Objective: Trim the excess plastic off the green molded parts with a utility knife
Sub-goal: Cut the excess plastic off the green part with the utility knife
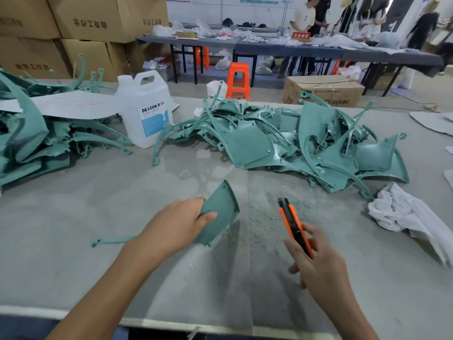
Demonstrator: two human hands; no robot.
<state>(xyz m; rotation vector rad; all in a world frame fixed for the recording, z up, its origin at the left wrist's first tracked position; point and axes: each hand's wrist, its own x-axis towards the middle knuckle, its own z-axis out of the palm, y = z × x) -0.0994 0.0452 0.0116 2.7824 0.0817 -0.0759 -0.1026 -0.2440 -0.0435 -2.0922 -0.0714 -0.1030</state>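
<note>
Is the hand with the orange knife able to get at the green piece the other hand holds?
Probably yes. The right hand holds the knife close beside the green part gripped by the left hand, with only dusty table between them.

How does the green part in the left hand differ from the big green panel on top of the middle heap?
The held part sits in the grip of the left hand; the panel lies on the heap. The held part looks smaller and curved; the panel broader, flatter, with small holes. Both are teal-green moulded plastic.
</note>
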